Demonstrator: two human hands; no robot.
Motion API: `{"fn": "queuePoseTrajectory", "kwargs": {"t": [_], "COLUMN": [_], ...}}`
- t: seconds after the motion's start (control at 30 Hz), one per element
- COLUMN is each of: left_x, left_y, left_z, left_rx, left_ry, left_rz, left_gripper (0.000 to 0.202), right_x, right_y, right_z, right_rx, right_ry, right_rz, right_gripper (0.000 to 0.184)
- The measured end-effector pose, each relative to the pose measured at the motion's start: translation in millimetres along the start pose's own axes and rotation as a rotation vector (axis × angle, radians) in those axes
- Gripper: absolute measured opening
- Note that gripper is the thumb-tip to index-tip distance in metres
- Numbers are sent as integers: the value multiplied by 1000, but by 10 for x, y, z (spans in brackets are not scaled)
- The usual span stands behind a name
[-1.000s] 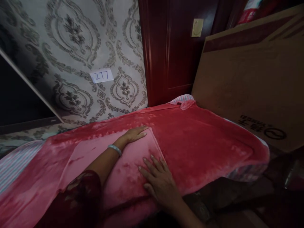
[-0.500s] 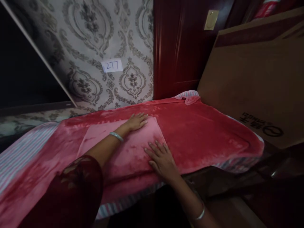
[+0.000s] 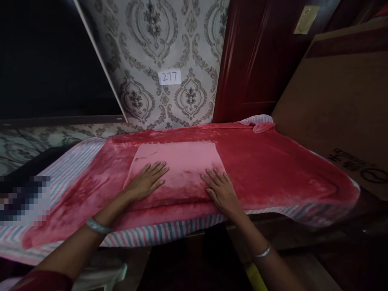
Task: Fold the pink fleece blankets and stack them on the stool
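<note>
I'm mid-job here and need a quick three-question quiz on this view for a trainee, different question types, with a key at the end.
1. Multiple choice: which number is written on the paper card on the patterned wall?
A) 217
B) 277
C) 722

2. True or false: the left hand lies open and palm down, with its fingertips on the pink cloth.

3. Short answer: which hand rests by the edge of the pink cloth nearer the cardboard box?

Key:
1. B
2. True
3. The right hand
</note>
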State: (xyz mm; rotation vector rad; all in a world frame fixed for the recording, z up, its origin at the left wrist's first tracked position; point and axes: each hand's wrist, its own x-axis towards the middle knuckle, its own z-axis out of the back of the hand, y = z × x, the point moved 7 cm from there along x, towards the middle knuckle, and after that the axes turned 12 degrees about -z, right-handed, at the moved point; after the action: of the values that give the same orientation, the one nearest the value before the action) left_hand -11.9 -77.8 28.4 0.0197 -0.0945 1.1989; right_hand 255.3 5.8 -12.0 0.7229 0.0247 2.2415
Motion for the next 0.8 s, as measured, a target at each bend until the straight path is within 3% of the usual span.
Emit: {"fn": "queuePoseTrajectory", "kwargs": {"t": [0.27,0.5,0.67,0.8], "left_x": [-117,-713,-1041,-1188], "left_y": [-103,-79,-101,-57], "left_z": [85,91,-36,-72], "left_rx": [-6,63,57,35], "left_ry": [-121,-225,-442,-624], "left_rz": [55,184,195,305], "left_gripper": [54,53,50,45], "right_x": [1,2,32,37], "right_y": [-64,-162,-166,-137], "right_z": [-11,-33,3,3], "right_rx": [35,117,186,195], "right_ry": [25,32,14,-3], "right_rz": [-2,-2,-34,-30], "right_gripper": [46,47,45,44]}}
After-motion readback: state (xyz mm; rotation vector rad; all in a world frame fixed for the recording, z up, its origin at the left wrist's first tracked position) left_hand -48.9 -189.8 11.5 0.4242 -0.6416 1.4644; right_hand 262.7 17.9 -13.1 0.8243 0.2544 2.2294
